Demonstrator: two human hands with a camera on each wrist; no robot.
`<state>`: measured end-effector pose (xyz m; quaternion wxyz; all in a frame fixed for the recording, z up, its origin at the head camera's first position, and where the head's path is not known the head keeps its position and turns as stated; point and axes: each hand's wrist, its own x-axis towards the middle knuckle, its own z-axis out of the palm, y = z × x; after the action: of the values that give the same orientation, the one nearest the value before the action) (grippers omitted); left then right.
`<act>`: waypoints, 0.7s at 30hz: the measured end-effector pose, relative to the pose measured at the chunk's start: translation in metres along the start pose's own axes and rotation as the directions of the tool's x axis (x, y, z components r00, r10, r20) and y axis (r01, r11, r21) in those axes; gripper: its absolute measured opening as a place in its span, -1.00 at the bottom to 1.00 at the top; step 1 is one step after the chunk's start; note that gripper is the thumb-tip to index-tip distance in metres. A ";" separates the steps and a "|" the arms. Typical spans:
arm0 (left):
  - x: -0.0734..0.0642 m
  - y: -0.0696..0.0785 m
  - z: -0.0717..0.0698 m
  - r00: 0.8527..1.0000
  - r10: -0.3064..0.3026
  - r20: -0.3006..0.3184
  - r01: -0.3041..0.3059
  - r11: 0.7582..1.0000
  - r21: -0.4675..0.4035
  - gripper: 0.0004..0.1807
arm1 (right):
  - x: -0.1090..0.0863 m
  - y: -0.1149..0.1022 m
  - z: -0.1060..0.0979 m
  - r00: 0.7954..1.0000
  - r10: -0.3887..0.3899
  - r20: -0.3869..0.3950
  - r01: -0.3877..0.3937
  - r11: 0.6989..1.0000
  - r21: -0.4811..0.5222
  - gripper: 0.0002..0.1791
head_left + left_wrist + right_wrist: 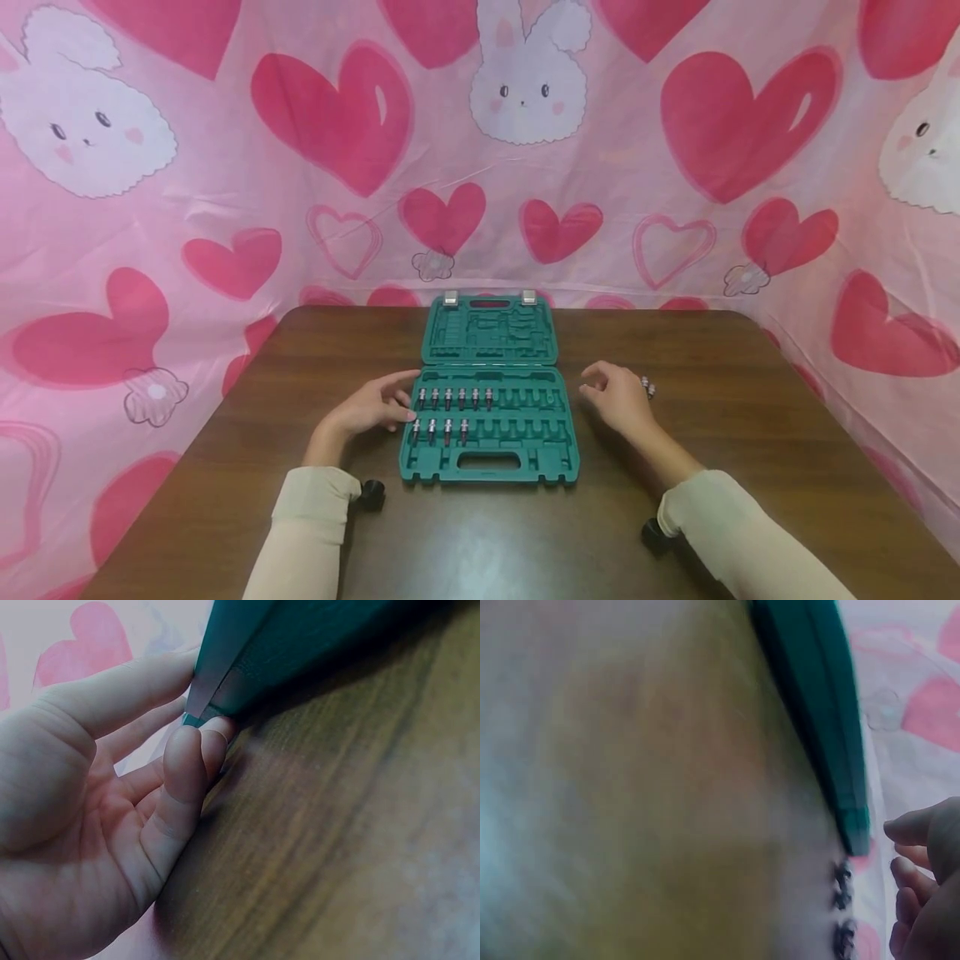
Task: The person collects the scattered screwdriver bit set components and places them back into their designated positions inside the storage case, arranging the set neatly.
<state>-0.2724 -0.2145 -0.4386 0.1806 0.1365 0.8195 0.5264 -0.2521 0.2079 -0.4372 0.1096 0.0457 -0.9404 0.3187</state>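
A green tool case [489, 467] lies open on the table, its lid leaning back behind the base. Several silver bit sockets [447, 398] with dark tips stand in the left slots of two rows; slots on the right are vacant. My left hand [369, 407] holds the case's left side, thumb on the rim, some fingertips low against its edge [225, 682]. To the right of the case hovers my right hand [618, 398], fingers loosely bent, with nothing visible between them. Just beyond it, a few loose bit sockets [648, 387] lie on the table.
The brown wooden table [480, 542] runs back to a pink cloth [480, 167] with hearts and rabbits, which hangs behind and at both sides. A dark wrist device [372, 495] sits at the left cuff, another [656, 536] at the right.
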 end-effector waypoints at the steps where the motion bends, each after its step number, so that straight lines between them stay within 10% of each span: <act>1: 0.000 0.000 0.000 1.000 -0.005 -0.004 0.005 1.000 -0.001 -0.19 | 0.001 0.002 -0.003 1.000 0.006 0.001 -0.006 1.000 0.002 -0.77; 21: 0.001 -0.002 0.000 1.000 0.004 -0.002 -0.004 1.000 0.005 -0.19 | 0.000 0.045 -0.026 0.999 0.049 0.009 -0.049 0.999 0.011 -0.69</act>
<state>-0.2733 -0.2149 -0.4403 0.1783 0.1381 0.8208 0.5248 -0.2546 0.2593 -0.4438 0.0973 0.0246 -0.9400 0.3262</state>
